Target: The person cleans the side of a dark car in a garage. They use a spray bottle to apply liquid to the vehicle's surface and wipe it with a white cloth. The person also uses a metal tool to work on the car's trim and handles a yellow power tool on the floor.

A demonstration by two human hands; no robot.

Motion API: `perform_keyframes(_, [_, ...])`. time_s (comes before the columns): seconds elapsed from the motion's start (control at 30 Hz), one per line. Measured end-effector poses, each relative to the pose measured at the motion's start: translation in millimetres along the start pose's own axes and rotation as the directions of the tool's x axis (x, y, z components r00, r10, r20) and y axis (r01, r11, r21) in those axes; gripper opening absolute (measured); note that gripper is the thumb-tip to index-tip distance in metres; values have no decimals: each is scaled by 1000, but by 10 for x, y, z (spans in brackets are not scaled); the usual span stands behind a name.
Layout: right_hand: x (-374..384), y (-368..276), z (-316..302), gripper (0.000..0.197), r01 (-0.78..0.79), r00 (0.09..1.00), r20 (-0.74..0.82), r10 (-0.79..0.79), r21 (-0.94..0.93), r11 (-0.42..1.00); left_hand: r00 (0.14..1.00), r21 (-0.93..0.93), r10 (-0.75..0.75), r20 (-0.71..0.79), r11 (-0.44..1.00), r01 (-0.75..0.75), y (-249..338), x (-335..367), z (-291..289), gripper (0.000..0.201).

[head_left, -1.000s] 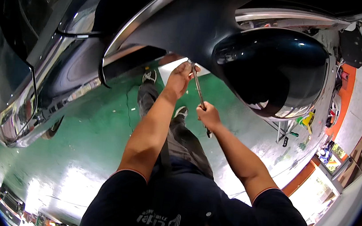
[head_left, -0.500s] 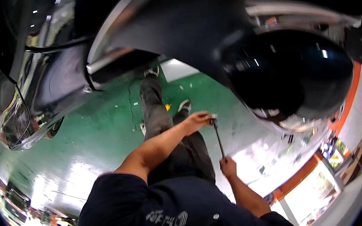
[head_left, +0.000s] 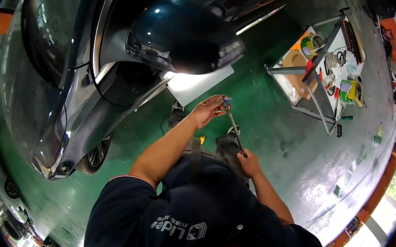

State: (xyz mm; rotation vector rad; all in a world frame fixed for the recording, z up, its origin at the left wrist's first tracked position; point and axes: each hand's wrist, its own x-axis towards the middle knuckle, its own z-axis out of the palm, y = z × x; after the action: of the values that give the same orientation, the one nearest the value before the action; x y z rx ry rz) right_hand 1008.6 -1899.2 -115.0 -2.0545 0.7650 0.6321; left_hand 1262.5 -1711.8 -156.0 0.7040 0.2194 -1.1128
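Both my hands are on a long, thin metal tool [head_left: 235,126] that looks like a ratchet wrench, held slanting in front of my body. Its far end carries a small bluish-grey head [head_left: 228,101]. My left hand [head_left: 207,111] is closed at that head, thumb and fingers pinching beside it. The lower end of the shaft sits in my right hand [head_left: 250,162], fingers wrapped round it. Just beyond my left hand is the dark side mirror [head_left: 183,36] of a car, apart from the tool.
The dark car [head_left: 54,122] stands along my left, its front wheel [head_left: 95,155] showing. A white panel [head_left: 201,86] lies on the green floor under the mirror. At the far right, a metal-framed cart [head_left: 309,90] holds tape rolls, cardboard and tools. My shoe [head_left: 235,130] shows below the tool.
The view has shifted: the mirror, close and large at upper right before, now appears smaller and further left, and the cart has come into view. My hands keep their hold on the wrench.
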Motion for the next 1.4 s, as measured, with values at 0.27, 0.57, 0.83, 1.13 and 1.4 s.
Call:
perform_keyframes(0.27, [-50,729,-1127,30,108,987,112,-118,91,990,986,20,165,2,986,-165,-634,130,1291,36])
perform_keyframes(0.57, [-305,1386,-2102,34,19,970,228,-83,266,964,983,210,167,76,961,-180,-1068,624,2369,37])
perform_keyframes(0.83, [-372,1536,-2592,42,68,992,-123,-10,483,873,936,264,-46,349,963,-51,-1033,1807,3626,31])
perform_keyframes(1.13, [-175,1593,-3584,49,-175,915,-229,332,517,838,827,54,-293,480,951,305,-1171,3234,4356,32])
perform_keyframes(1.4, [208,1588,-3961,48,-274,895,-190,404,481,833,775,-51,-424,470,863,503,-943,3917,4495,32])
